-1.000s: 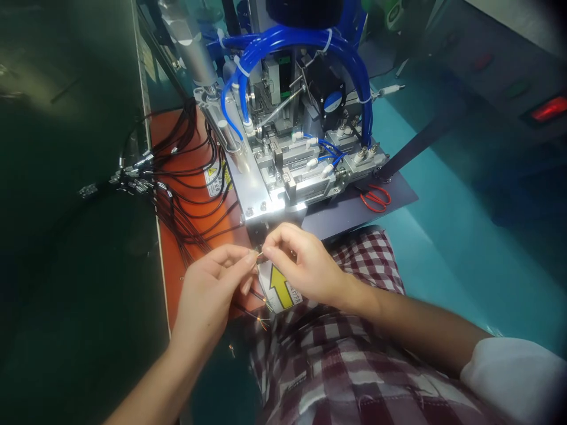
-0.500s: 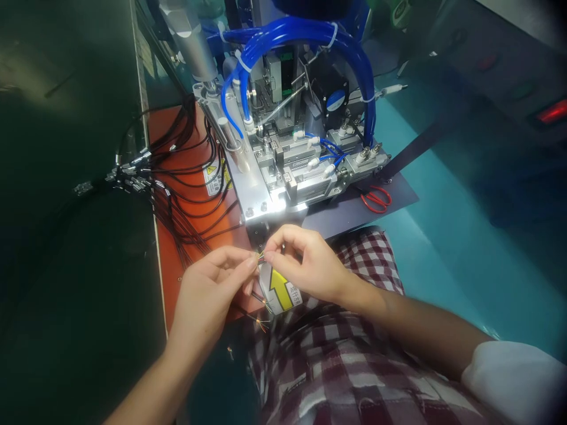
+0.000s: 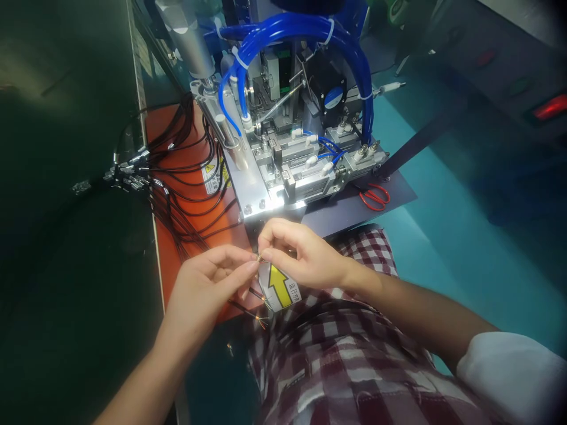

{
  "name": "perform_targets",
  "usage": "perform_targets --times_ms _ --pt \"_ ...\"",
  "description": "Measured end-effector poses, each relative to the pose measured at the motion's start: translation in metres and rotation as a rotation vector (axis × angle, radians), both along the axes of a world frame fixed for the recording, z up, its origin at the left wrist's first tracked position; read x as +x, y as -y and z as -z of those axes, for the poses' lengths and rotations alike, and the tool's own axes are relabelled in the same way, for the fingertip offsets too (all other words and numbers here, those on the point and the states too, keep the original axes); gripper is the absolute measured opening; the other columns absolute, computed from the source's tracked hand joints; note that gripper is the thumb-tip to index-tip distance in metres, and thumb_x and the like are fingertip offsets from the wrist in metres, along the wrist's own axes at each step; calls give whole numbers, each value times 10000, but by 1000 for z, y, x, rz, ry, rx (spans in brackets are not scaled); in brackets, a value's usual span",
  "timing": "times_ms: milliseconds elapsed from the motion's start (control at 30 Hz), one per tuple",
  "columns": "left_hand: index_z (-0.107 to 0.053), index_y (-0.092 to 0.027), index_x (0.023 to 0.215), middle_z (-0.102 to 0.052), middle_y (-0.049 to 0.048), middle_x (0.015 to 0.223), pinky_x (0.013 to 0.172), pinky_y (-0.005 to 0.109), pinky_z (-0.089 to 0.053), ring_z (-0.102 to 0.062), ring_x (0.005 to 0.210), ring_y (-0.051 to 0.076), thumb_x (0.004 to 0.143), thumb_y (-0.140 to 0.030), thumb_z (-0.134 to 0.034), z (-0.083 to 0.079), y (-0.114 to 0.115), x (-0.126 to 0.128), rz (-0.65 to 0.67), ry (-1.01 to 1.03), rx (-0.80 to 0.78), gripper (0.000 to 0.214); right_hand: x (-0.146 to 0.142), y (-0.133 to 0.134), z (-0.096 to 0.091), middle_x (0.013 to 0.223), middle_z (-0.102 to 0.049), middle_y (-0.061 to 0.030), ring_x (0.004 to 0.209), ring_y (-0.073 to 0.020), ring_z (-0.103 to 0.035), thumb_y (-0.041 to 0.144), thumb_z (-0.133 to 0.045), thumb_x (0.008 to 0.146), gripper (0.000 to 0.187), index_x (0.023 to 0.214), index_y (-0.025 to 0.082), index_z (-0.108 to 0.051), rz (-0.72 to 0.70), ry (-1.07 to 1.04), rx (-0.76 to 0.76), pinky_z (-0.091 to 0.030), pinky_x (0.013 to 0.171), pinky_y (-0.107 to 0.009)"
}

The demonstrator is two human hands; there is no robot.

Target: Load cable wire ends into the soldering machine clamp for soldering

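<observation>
Thin wire ends [image 3: 260, 258] show between my fingertips, just in front of the machine. My left hand [image 3: 211, 282] pinches them from the left, thumb against index finger. From the right, my right hand [image 3: 297, 251] is closed on the same wires, its fingertips close to the left ones. Beneath my left hand, black cables with stripped ends [image 3: 262, 321] stick out, their fine coloured strands fanned apart. A white label with a yellow arrow [image 3: 280, 287] lies just below my fingers.
A metal machine [image 3: 292, 171] with blue air tubes [image 3: 305, 26] stands ahead. Several black cables with metal connectors [image 3: 133, 168] lie bundled across the orange mat [image 3: 166, 260] on the left. Red-handled scissors [image 3: 375, 196] rest on the machine's base at right.
My right hand has shifted slightly left and up, its fingertips closer to those of my left hand. The wires stay pinched between both hands. The view has moved slightly.
</observation>
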State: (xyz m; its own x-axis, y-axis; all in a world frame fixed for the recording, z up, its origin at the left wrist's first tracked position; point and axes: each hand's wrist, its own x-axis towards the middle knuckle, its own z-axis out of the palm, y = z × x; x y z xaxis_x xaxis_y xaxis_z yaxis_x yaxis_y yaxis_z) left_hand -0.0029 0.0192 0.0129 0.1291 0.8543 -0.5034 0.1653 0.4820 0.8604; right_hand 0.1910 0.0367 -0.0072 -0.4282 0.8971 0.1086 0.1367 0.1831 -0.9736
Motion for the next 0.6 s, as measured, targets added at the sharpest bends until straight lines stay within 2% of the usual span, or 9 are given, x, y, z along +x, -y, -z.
perform_targets --times_ms 100,333,500,600 --pt "-717 -186 792 -664 -3 626 468 194 -518 -586 471 105 683 -383 -854 1 -2 -1 20 24 -11 263 0 0 0 841 -565 7 633 -87 -486 163 -547 915 93 823 178 -547 -12 15 83 -422 612 -249" --pt "-715 -182 768 -595 -22 534 452 194 -509 -548 441 100 669 -393 -859 2 -3 4 -40 33 -32 274 -1 6 3 862 -624 -6 647 -97 -535 211 -600 904 59 858 174 -607 134 24 -28 -435 593 -249" --pt "-711 -177 762 -611 -17 564 461 196 -522 -558 442 97 677 -402 -849 2 -1 4 -44 22 -14 277 -7 12 0 789 -596 15 590 -84 -494 187 -610 871 86 788 178 -587 176 86 15 -408 575 -248" --pt "-707 -187 815 -661 2 619 474 211 -546 -627 498 135 725 -435 -811 -2 4 7 -41 -34 20 283 -10 16 1 776 -565 14 615 -98 -504 183 -567 891 104 789 186 -551 203 75 25 -413 593 -256"
